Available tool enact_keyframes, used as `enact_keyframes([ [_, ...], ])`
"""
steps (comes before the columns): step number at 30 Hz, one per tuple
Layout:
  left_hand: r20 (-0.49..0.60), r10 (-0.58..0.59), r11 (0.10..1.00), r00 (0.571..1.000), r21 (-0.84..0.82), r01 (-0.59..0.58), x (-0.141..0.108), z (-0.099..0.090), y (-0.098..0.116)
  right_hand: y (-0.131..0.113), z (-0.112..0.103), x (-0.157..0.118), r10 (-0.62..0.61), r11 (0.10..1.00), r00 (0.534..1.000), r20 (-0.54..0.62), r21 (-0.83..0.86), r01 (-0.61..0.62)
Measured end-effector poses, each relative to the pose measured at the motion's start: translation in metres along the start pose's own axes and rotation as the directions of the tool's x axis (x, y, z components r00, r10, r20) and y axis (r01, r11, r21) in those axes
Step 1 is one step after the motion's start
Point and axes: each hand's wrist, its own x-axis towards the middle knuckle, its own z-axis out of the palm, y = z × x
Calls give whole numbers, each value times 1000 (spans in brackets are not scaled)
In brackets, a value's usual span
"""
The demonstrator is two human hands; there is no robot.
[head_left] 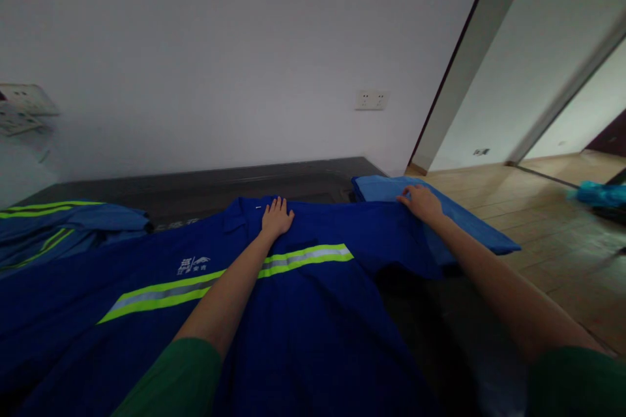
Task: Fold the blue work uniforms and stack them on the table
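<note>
The person's left arm reaches up from the bottom of the frame, left of centre, its bare forearm slanting toward the middle, and the left hand [277, 216] lies palm down on a blue jacket [293, 319] just right of its collar [235, 216]. That hand is open, with its fingers stretched toward the top of the frame, pressing on the cloth rather than closed around it. The right arm comes in from the lower right corner and slants up and leftward; the right hand [421, 202] is bent at the wrist, fingers curled, with thumb and fingertips at the upper edge of the jacket's right-hand sleeve [391, 234]. Whether they pinch the cloth cannot be told. Both upper arms wear green sleeves [171, 378]. The jacket is spread across the lower left and centre of the frame, on a dark table [147, 186]. It is deep blue, with a band [161, 294] of bright yellow-green and silver crossing the chest in two lengths, and white lettering with a small emblem above the left-hand length. Soft creases run through the body, and the other sleeve reaches to the left edge. At the far left lies another blue garment [98, 218] with yellow-green stripes; a lighter blue folded cloth [469, 221] lies beneath the right hand's side.
</note>
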Motion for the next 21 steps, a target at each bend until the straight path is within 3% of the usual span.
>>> enact_keyframes([
  [3, 7, -8, 1000, 1000, -2, 8, 5, 1, -1, -14, -6, -37, -151, 983, 979, -138, 89, 164],
  [5, 10, -10, 1000, 1000, -7, 10, 7, 1, -3, -26, -3, -69, -322, 933, 940, -113, 129, 335],
  [7, 5, 2, 1000, 1000, -14, -2, 8, 1, -4, -31, 8, -98, -419, 902, 908, -12, 106, 418],
  [10, -6, 20, 1000, 1000, -23, -20, 6, -2, -4, -23, 28, -122, -426, 904, 894, 140, 46, 424],
  [12, -40, 21, 999, 999, -28, -22, 2, -8, -3, -16, 36, -126, -431, 901, 888, 161, 26, 432],
  [14, -146, 61, 997, 987, -36, -67, -7, -15, 0, -16, 35, -126, -439, 898, 892, 108, 15, 440],
  [17, -303, 189, 977, 934, -39, -210, -31, -25, 12, -30, 19, -130, -419, 905, 907, -40, 58, 421],
  [19, -287, 282, 950, 915, -47, -308, -56, -29, 26, -40, 7, -139, -418, 893, 902, -108, 134, 429],
  [21, -201, 371, 918, 907, -65, -390, -84, -30, 43, -45, 2, -149, -470, 855, 875, -117, 184, 485],
])
